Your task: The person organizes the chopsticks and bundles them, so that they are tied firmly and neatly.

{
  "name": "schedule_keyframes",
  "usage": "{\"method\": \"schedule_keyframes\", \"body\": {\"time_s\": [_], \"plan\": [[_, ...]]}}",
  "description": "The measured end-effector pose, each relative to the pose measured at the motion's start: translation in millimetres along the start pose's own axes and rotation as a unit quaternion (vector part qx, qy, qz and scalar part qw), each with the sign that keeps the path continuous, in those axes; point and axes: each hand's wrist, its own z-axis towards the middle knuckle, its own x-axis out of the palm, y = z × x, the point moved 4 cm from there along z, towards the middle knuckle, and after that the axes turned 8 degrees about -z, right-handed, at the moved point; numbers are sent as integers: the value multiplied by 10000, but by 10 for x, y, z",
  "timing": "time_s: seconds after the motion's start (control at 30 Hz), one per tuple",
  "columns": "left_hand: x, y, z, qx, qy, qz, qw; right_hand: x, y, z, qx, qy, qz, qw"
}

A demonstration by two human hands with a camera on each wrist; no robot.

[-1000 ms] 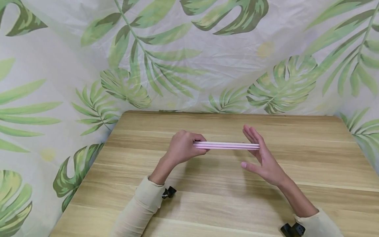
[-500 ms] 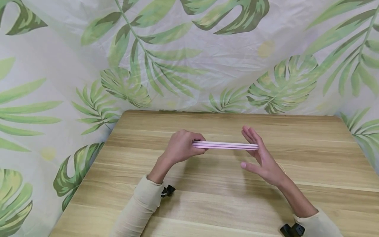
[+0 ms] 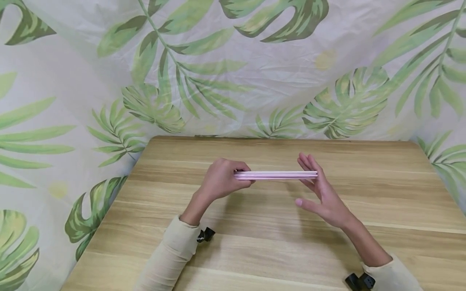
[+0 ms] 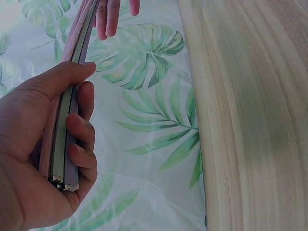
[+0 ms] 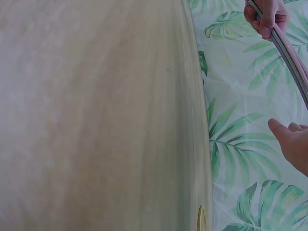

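Seen from the head view: a thin stack of flat strips (image 3: 276, 174), pink on the near edge, held level in the air above the middle of the wooden table (image 3: 255, 250), not touching it. Gripped at its left end by the left hand (image 3: 222, 180), fingers and thumb curled round the stack. In the left wrist view, three layers visible at that end (image 4: 62, 179): pink, pale green and lilac, pressed together between thumb and fingers (image 4: 79, 134). At the other end, the right hand (image 3: 322, 190) with fingers straight and together, flat against the right end of the stack, thumb spread out below, grasping nothing. In the right wrist view, only the thumb and palm edge (image 5: 291, 142), just beside the curved strip (image 5: 288, 55). Behind the table, a cloth with green leaf print (image 3: 233, 68).
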Motion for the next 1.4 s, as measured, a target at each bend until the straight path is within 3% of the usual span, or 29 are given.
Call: {"method": "schedule_keyframes", "body": {"time_s": [0.43, 0.57, 0.77, 1.03, 1.4], "plan": [[-25, -7, 10, -64, 68, 69, 9999, -15, 36, 25, 40, -213, -48, 9998], [-26, 4, 6, -67, 34, 103, 9999, 17, 1, 14, 197, -180, -27, 9996], [1, -12, 2, 52, -6, 166, 9998, 52, -11, -4, 52, -132, 261, 9996], [15, -18, -2, 69, 14, 246, 9997, 41, 14, -3, 142, -57, 151, 9998], [-42, 8, -8, 161, 81, 222, 9996, -298, 15, -121, 212, 165, 139, 9995]]}}
